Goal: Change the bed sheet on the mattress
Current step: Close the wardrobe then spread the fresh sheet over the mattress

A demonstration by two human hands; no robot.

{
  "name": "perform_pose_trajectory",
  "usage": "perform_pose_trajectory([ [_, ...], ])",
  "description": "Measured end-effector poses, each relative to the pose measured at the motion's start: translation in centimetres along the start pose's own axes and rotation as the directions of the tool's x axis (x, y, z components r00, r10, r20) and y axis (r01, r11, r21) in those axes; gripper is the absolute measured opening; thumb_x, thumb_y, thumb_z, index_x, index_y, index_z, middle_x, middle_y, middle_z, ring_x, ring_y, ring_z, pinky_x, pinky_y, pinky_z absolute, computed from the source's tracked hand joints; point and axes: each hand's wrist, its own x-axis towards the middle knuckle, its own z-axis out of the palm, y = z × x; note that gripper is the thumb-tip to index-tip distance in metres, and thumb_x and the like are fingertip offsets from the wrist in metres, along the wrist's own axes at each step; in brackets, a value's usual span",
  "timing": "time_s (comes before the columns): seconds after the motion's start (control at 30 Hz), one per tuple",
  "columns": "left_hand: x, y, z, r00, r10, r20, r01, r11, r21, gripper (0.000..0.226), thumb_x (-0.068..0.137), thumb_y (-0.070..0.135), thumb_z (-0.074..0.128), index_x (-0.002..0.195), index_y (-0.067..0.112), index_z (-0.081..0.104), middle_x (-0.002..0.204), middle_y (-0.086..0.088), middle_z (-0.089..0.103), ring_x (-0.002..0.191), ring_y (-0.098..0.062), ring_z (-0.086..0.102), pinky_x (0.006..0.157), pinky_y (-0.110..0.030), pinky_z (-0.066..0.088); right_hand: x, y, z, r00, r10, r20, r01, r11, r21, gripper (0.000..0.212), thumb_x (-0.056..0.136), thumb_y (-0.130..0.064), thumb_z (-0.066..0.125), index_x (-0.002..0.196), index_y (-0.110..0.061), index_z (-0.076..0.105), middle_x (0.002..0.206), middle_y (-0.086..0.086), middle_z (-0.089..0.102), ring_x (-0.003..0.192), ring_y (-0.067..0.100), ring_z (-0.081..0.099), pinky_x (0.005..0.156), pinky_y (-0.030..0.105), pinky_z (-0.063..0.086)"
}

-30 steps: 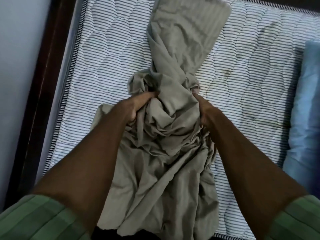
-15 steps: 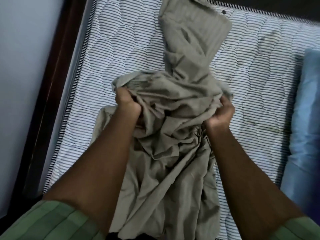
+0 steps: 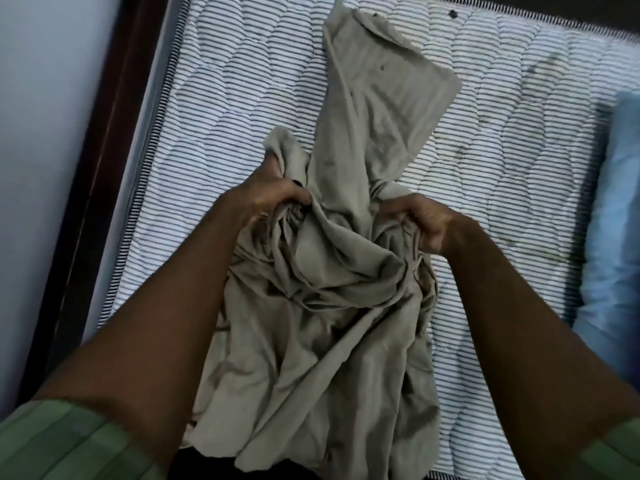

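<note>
In the head view, no brand, label or readable writing is showing on any of the fabrics.

The person's left hand (image 3: 273, 199) is gripping a bunched fold of the crumpled olive-grey cotton bed sheet (image 3: 329, 306), its fingers curled tightly into the cloth and its knuckles facing the camera. The right hand (image 3: 420, 223) is clutching another gathered fold on the opposite side, fingers likewise wrapped round the fabric, with the wrist bending slightly inward. Both forearms are reaching forward from the bottom corners of the frame, each ending in a green striped sleeve (image 3: 62, 445) pushed up near the elbow.

The sheet is lying in a heap along the middle of the white quilted mattress with thin dark stripes (image 3: 225, 109). One flatter, partly folded section is stretching away from the hands toward the far edge, while the rest is spilling back toward the person and over the near edge.

A pale blue pillow (image 3: 616, 237) is lying on the mattress at the right. A dark wooden bed frame (image 3: 100, 188) is running along the left side, just beside a pale wall (image 3: 41, 133).
</note>
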Motion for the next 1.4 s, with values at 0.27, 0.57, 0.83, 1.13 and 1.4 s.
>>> perform_pose_trajectory([
  [0.27, 1.8, 0.3, 2.2, 0.995, 0.081, -0.057, -0.059, 0.945, 0.320, 0.075, 0.060, 0.051, 0.094, 0.114, 0.010, 0.061, 0.098, -0.001, 0.068, 0.088, -0.015, 0.066, 0.065, -0.023, 0.049, 3.0, -1.4, 1.1, 0.999, 0.039, 0.007, -0.039, 0.996, 0.081, 0.033, 0.100, -0.028, 0.057, 0.111, -0.001, 0.073, 0.109, 0.015, 0.076, 0.097, 0.027, 0.075, 0.088, 0.038, 0.062],
  [0.57, 1.8, -0.5, 2.0, 0.983, 0.025, -0.183, -0.025, 1.000, 0.001, 0.044, 0.083, 0.062, 0.071, 0.099, 0.022, 0.078, 0.094, 0.001, 0.078, 0.094, -0.018, 0.074, 0.089, -0.037, 0.061, 3.9, -0.5, 1.0, 0.950, -0.293, -0.108, 0.312, 0.903, 0.295, 0.045, 0.083, -0.026, 0.079, 0.123, -0.004, 0.073, 0.119, 0.017, 0.073, 0.109, 0.028, 0.073, 0.087, 0.040, 0.061],
  [0.83, 1.7, 0.2, 0.5, 0.648, -0.204, -0.734, -0.112, 0.927, -0.357, 0.043, 0.103, 0.047, 0.050, 0.111, 0.012, 0.074, 0.108, -0.016, 0.074, 0.104, -0.034, 0.068, 0.089, -0.038, 0.055, 2.3, -2.6, -0.6, 0.871, -0.422, -0.252, 0.469, 0.560, 0.683, 0.063, 0.100, -0.051, 0.053, 0.138, -0.002, 0.062, 0.131, 0.023, 0.067, 0.115, 0.036, 0.070, 0.092, 0.050, 0.060],
  [1.13, -2.3, -0.7, -0.2, 0.903, -0.059, 0.426, 0.346, 0.687, -0.639, 0.081, 0.079, 0.073, 0.063, 0.131, 0.011, 0.070, 0.133, -0.016, 0.067, 0.122, -0.033, 0.065, 0.102, -0.048, 0.053, 2.6, 1.3, 0.2, 0.990, -0.055, -0.133, 0.050, 0.998, -0.044, 0.027, 0.100, -0.035, 0.062, 0.091, -0.013, 0.073, 0.087, 0.010, 0.076, 0.072, 0.023, 0.075, 0.060, 0.033, 0.061],
  [1.4, -0.6, 2.3, 2.4, 0.959, -0.179, 0.221, 0.276, 0.768, -0.578, 0.033, 0.100, 0.025, 0.051, 0.087, 0.004, 0.073, 0.082, -0.012, 0.075, 0.068, -0.025, 0.072, 0.063, -0.033, 0.062, 2.0, -0.7, 2.9, 0.935, -0.262, -0.238, 0.327, 0.898, 0.295, 0.047, 0.107, -0.019, 0.040, 0.064, -0.016, 0.059, 0.048, -0.001, 0.058, 0.040, 0.010, 0.056, 0.043, 0.021, 0.050],
])
